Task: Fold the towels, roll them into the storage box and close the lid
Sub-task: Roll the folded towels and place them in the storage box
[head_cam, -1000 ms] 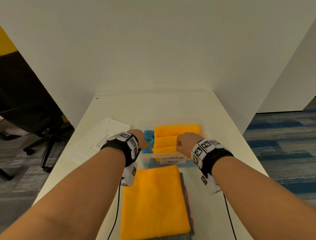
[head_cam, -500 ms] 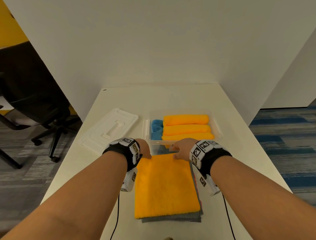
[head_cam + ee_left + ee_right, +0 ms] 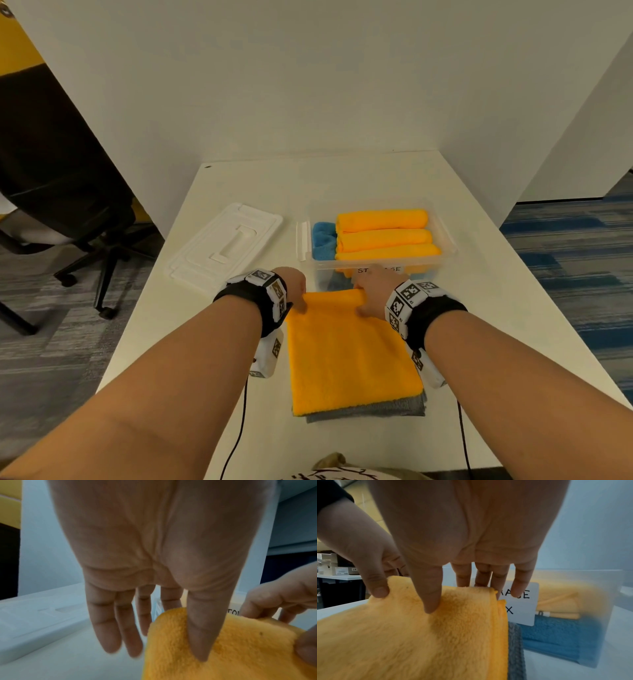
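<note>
While both hands pinch the far edge of the folded orange towel (image 3: pixel 352 346), thumbs on top and fingers behind, the left hand (image 3: pixel 294 287) and right hand (image 3: pixel 374 291) curl it into a first roll just in front of the storage box (image 3: pixel 445 255). A second ago they were at the box itself; now a new towel's rolling begins. Beside the box, its lid (image 3: pixel 222 248) waits. Beneath the towel, a grey towel (image 3: pixel 370 410) mostly hides.
</note>
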Available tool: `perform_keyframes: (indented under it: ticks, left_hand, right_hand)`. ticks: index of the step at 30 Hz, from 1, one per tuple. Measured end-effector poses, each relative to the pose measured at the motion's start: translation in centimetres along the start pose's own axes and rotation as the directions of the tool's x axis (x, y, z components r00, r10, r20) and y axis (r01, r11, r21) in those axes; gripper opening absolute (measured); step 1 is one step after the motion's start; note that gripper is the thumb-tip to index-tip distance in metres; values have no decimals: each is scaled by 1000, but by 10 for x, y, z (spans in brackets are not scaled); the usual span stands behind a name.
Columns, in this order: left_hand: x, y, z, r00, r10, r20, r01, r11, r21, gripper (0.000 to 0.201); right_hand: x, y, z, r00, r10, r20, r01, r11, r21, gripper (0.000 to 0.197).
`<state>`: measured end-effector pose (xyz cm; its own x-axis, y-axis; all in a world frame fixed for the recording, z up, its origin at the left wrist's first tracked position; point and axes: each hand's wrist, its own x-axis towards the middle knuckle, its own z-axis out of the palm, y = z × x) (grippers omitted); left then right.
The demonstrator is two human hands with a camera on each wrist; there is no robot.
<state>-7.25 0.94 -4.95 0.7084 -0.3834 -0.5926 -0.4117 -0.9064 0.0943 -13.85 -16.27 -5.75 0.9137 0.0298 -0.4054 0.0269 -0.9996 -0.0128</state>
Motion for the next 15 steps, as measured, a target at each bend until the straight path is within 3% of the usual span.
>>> perform_keyframes:
  ticks: [3, 5, 9, 11, 14, 15]
  left_hand:
    - [-1, -9, -1, 995, 51, -85, -65, 984, -168, 20]
    - [-3, -13, -4, 989, 98, -112, -127, 949, -288, 36]
    - [-8, -17, -13, 970, 223, -101, -245, 896, -371, 39]
    - [-9, -17, -16, 960, 261, -106, -281, 859, -428, 39]
    - [-7, -19, -18, 960, 250, -126, -278, 791, -545, 38]
    - [-7, -20, -17, 965, 233, -121, -259, 774, -578, 38]
  right_hand:
    - [0, -1, 0, 1000, 3, 4, -3, 1000, 18, 60]
    - [0, -3, 0, 1000, -11, -6, 12, 998, 67, 71]
    - [2, -11, -6, 998, -63, -27, 67, 974, 215, 84]
    - [3, -15, -12, 996, -84, 4, 80, 963, 257, 70]
    - [6, -22, -19, 994, -98, 40, 90, 982, 166, 22]
    - [6, -22, -21, 995, -90, 39, 84, 985, 150, 21]
